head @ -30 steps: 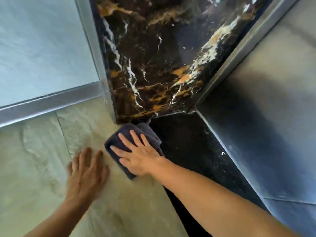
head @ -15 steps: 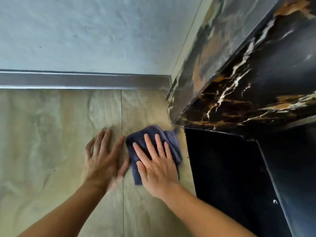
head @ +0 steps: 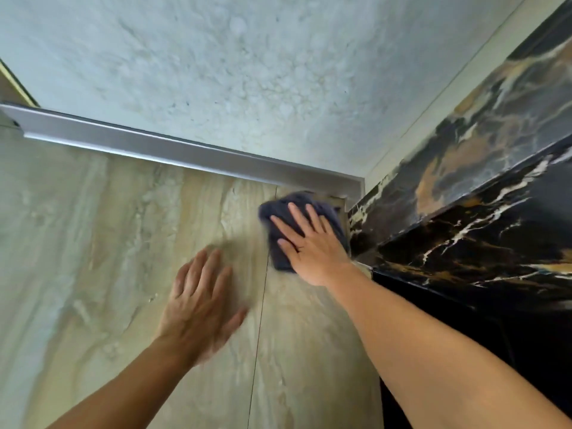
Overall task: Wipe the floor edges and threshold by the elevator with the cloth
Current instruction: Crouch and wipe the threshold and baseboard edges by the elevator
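Two hands logged. My right hand (head: 312,243) lies flat, fingers spread, pressing the cloth (head: 280,213) into the floor (head: 93,243) corner beside the baseboard (head: 185,150). My left hand (head: 198,301) rests open, empty.

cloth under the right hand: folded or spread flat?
Folded, bunched into a thick pad. The cloth shows rounded, doubled edges and barely extends past the right hand pressing it flat on the floor.

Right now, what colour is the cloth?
Dark blue-grey cloth, seen best in the head view, under the right hand.
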Tool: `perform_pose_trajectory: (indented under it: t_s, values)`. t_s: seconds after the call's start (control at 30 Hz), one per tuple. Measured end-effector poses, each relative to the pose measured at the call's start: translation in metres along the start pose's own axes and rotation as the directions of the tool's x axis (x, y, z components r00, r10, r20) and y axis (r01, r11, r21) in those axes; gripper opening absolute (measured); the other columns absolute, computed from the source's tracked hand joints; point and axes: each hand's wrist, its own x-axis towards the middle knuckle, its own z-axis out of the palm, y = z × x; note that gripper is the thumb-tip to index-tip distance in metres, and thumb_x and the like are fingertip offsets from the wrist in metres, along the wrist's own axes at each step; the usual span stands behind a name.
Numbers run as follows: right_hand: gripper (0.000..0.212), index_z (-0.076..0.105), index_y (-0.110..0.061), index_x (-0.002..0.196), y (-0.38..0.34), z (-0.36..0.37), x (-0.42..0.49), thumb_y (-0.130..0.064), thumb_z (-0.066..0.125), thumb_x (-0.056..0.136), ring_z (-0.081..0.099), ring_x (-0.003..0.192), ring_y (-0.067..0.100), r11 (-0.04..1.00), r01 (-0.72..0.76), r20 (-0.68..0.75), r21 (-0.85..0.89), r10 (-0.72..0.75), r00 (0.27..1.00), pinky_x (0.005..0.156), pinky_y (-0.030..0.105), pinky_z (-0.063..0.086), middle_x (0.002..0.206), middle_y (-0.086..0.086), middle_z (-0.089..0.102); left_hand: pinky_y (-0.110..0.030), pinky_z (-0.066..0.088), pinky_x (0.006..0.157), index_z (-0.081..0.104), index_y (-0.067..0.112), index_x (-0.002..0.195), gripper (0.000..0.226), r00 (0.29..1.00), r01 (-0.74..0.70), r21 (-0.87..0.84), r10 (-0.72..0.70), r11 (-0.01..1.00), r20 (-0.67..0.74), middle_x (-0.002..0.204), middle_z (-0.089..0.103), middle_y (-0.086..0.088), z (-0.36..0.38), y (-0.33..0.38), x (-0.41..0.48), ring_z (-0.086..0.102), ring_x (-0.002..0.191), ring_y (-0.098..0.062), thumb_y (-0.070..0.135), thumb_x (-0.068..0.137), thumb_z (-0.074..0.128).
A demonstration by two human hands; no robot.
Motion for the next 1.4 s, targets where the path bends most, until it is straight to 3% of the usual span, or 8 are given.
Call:
perform_pose_trajectory:
  t_s: [0.13, 0.37, 0.47, 0.6, 0.7, 0.8, 0.97, 1.4]
  values:
    - [0.056, -0.013, -0.045, 0.15, -0.034, -0.007, 0.04, -0.054, 0.008, 0.099, -0.018, 0.149, 0.035, 0.918, -0.387, 0.041, 0.09, 0.385, 0.922, 0.119, 0.053, -0.007, 0.164, 0.002, -0.02, -0.053, 0.02, 0.115, 0.047, 0.008, 0.139, 0.076, 0.916, 0.378, -0.111, -0.388, 0.919, -0.099, 0.159, 0.028, -0.021, -0.015, -0.09, 0.021, 0.023, 0.148, -0.041, 0.064, 0.09, 0.035]
    - [0.052, 0.002, -0.055, 0.148, -0.03, -0.015, 0.039, -0.062, 0.017, 0.099, 0.002, 0.152, 0.024, 0.846, 0.487, -0.025, -0.218, -0.504, 0.863, 0.121, 0.043, 0.008, 0.165, -0.008, 0.005, -0.056, 0.013, 0.118, 0.036, 0.024, 0.14, 0.079, 0.664, 0.703, -0.215, -0.734, 0.678, -0.143, 0.154, 0.023, -0.018, -0.028, -0.189, 0.007, 0.009, 0.149, -0.034, 0.076, 0.081, 0.026]
    - [0.055, 0.017, -0.04, 0.153, -0.007, -0.006, 0.051, -0.054, 0.011, 0.1, 0.028, 0.147, 0.026, 0.978, 0.089, -0.271, -0.187, -0.138, 0.953, 0.116, 0.045, 0.023, 0.161, 0.001, 0.025, -0.053, 0.008, 0.12, 0.036, 0.024, 0.143, 0.078, 0.669, 0.704, -0.203, -0.731, 0.681, -0.133, 0.157, 0.021, -0.017, -0.025, -0.189, 0.013, 0.008, 0.15, -0.034, 0.073, 0.083, 0.033]
    - [0.059, 0.019, -0.034, 0.154, -0.159, 0.017, 0.054, -0.053, 0.021, 0.098, 0.008, 0.15, 0.036, 0.841, -0.486, -0.241, 0.237, 0.535, 0.81, 0.118, 0.055, 0.011, 0.165, 0.006, 0.013, -0.049, 0.0, 0.122, 0.034, 0.025, 0.147, 0.08, 0.651, 0.732, -0.192, -0.754, 0.654, -0.088, 0.163, 0.015, -0.015, -0.024, -0.193, 0.01, 0.0, 0.152, -0.03, 0.073, 0.083, 0.032]
    - [0.052, 0.034, -0.038, 0.149, -0.243, 0.02, 0.077, -0.05, 0.031, 0.099, 0.019, 0.149, 0.033, 0.942, 0.335, -0.228, 0.018, -0.323, 0.919, 0.116, 0.054, 0.021, 0.162, 0.0, 0.027, -0.049, 0.001, 0.122, 0.033, 0.027, 0.147, 0.08, 0.662, 0.724, -0.207, -0.747, 0.658, -0.057, 0.163, 0.013, -0.014, -0.028, -0.193, 0.008, -0.002, 0.153, -0.03, 0.072, 0.081, 0.03]
    - [0.045, 0.041, -0.041, 0.145, -0.218, -0.001, 0.143, -0.048, 0.033, 0.102, 0.023, 0.149, 0.026, 0.533, 0.81, -0.105, -0.243, -0.845, 0.525, 0.116, 0.047, 0.024, 0.159, -0.004, 0.033, -0.049, -0.001, 0.121, 0.032, 0.027, 0.149, 0.084, 0.657, 0.726, -0.22, -0.751, 0.652, -0.056, 0.165, 0.01, -0.014, -0.031, -0.194, 0.012, -0.003, 0.153, -0.031, 0.071, 0.078, 0.029]
    - [0.046, 0.046, -0.036, 0.143, -0.247, 0.002, 0.146, -0.045, 0.038, 0.099, 0.029, 0.146, 0.031, 0.85, 0.519, -0.277, -0.089, -0.522, 0.807, 0.112, 0.05, 0.03, 0.155, 0.001, 0.04, -0.046, -0.007, 0.121, 0.031, 0.027, 0.149, 0.076, 0.674, 0.721, -0.216, -0.738, 0.658, 0.0, 0.166, 0.008, -0.013, -0.028, -0.201, 0.01, -0.006, 0.153, -0.031, 0.065, 0.083, 0.026]
    - [0.052, 0.014, -0.05, 0.151, -0.401, -0.035, 0.208, -0.049, 0.028, 0.101, -0.008, 0.151, 0.031, 0.828, 0.56, 0.235, -0.03, -0.539, 0.809, 0.119, 0.052, 0.001, 0.166, -0.007, -0.004, -0.05, 0.001, 0.121, 0.041, 0.015, 0.14, 0.086, 0.681, 0.7, -0.266, -0.732, 0.663, -0.033, 0.158, 0.026, -0.016, -0.035, -0.202, 0.009, 0.003, 0.152, -0.035, 0.057, 0.07, 0.015]
